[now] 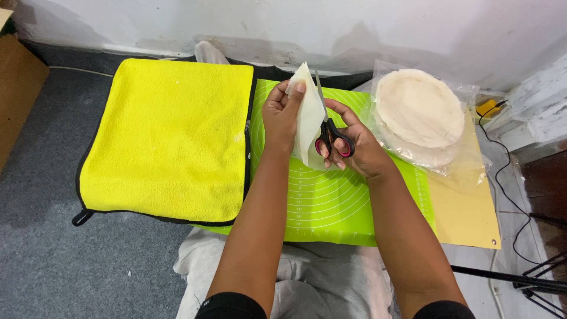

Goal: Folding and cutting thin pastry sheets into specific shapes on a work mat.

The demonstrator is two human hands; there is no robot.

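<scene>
My left hand [282, 115] holds up a folded white flat sheet [309, 121], thin and pale like dough or paper, above a green silicone mat [331, 201] marked with rings. My right hand [354, 145] grips black scissors with pink-lined handles [332, 137]. Their blade runs up along the sheet's right edge. The two hands are close together over the mat's upper part.
A yellow towel [168, 139] with black trim lies left of the mat. At the right, a stack of round pale sheets in clear plastic [420, 109] rests on a tan board [466, 215]. Black cables [508, 177] and a tripod leg are at the far right. A cardboard box [15, 88] stands at the far left.
</scene>
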